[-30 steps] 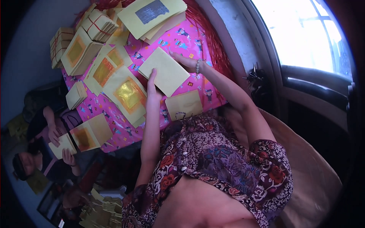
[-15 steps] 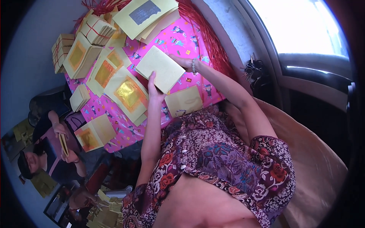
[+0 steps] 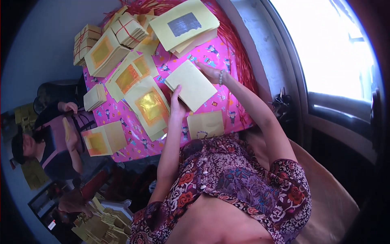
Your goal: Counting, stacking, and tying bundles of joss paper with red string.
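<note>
My left hand (image 3: 178, 104) grips the near left side of a stack of pale yellow paper sheets (image 3: 193, 86), with the thumb on top and the fingers hidden underneath. At the stack's far right edge, my right hand (image 3: 211, 74) lies with its fingers stretched out, close against the paper. A beaded bracelet is on that wrist. Left of the stack are sheets with shiny gold squares (image 3: 151, 105). One yellow sheet (image 3: 206, 124) rests at the near table edge, and a larger pile with a silver patch (image 3: 185, 25) sits beyond my hands.
Bundles tied with red string (image 3: 129, 30) and a thick gold-patched pile (image 3: 106, 55) stand far left on the pink patterned tablecloth (image 3: 144, 143). Red plastic strands (image 3: 245, 65) hang along the right edge. At left, another person (image 3: 65, 126) handles paper. A window (image 3: 337, 49) is at right.
The whole view has shifted, so the table appears further right. My hands keep nearly the same hold on the stack. The other person's hands have moved apart.
</note>
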The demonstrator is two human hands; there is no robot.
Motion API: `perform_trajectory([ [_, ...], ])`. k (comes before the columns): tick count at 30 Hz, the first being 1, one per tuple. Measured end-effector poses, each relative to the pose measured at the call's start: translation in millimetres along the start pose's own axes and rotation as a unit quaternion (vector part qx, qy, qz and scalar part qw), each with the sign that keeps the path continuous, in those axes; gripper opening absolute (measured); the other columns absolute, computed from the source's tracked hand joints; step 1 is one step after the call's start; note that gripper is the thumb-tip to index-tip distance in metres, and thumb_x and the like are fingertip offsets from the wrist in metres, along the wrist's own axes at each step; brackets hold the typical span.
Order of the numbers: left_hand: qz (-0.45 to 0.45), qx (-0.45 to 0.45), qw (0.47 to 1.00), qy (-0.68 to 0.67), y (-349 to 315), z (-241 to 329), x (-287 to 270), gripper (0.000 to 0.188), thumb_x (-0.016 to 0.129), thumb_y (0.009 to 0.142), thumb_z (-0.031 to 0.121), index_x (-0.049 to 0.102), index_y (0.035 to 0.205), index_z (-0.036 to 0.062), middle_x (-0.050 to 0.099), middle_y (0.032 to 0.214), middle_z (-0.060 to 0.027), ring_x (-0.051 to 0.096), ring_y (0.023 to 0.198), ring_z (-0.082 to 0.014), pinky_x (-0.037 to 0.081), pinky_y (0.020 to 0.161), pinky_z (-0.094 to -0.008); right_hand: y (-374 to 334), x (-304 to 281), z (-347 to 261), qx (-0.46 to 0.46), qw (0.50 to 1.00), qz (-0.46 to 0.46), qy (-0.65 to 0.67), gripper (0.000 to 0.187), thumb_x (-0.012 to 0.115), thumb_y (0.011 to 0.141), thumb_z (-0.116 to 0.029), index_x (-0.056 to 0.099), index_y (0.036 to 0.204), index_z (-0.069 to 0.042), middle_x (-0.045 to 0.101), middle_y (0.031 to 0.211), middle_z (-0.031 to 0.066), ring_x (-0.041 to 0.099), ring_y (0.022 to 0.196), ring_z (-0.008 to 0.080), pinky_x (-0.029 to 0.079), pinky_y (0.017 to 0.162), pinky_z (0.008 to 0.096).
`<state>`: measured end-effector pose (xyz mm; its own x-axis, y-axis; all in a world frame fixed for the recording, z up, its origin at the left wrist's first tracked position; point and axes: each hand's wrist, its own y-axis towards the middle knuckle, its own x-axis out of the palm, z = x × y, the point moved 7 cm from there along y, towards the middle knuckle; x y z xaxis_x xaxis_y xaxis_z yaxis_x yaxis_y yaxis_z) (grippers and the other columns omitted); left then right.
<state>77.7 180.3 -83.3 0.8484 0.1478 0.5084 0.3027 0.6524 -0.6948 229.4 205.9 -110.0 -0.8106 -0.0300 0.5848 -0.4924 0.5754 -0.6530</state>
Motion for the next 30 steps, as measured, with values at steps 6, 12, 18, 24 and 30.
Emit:
perform_trajectory([
  [6,0.025,0.025,0.999,-0.041,18,23,-6,0.063,0.067,0.076,0.038,0.04,0.125,0.0088,0.051,0.113,-0.008,0.049,0.109,-0.0231,0.041,0.092,-0.0395,14,26,-32,0.002,1.0,-0.022,0.022,0.068,0.031,0.09,-0.061,0.053,0.118,-0.003,0.056,0.119,0.0136,0.056,0.106,0.0232,0.044,0.093,0.037],
  [12,0.041,0.012,0.999,-0.02,0,24,13,0.058,0.063,0.078,0.043,0.046,0.12,0.0072,0.055,0.11,-0.008,0.053,0.103,-0.0215,0.042,0.09,-0.0363,3,33,-29,0.002,1.0,0.01,0.021,0.066,0.032,0.09,-0.06,0.054,0.113,-0.003,0.059,0.113,0.0129,0.058,0.098,0.0225,0.046,0.089,0.0368],
  [18,0.075,0.016,0.997,0.016,0,24,7,0.056,0.059,0.08,0.044,0.049,0.118,0.0045,0.057,0.109,-0.0099,0.056,0.1,-0.0224,0.044,0.087,-0.0355,-3,42,-29,0.037,0.999,0.033,0.004,0.068,0.031,0.089,-0.062,0.054,0.113,-0.002,0.059,0.112,0.0126,0.058,0.098,0.0221,0.046,0.088,0.0361],
  [24,0.083,0.024,0.994,0.073,17,22,-4,0.061,0.057,0.08,0.051,0.049,0.119,0.0052,0.056,0.112,-0.0087,0.053,0.104,-0.0216,0.042,0.09,-0.0349,4,31,-23,0.027,0.999,0.013,0.04,0.068,0.031,0.088,-0.064,0.055,0.113,-0.005,0.059,0.114,0.0125,0.058,0.101,0.0216,0.046,0.089,0.0362],
  [30,0.079,0.024,0.995,0.058,20,24,-7,0.066,0.054,0.08,0.058,0.048,0.121,0.0064,0.054,0.116,-0.0086,0.051,0.109,-0.021,0.04,0.093,-0.0353,2,27,-28,0.017,0.998,0.022,0.055,0.069,0.034,0.088,-0.063,0.056,0.111,-0.002,0.06,0.112,0.0137,0.059,0.1,0.0223,0.046,0.089,0.0363],
])
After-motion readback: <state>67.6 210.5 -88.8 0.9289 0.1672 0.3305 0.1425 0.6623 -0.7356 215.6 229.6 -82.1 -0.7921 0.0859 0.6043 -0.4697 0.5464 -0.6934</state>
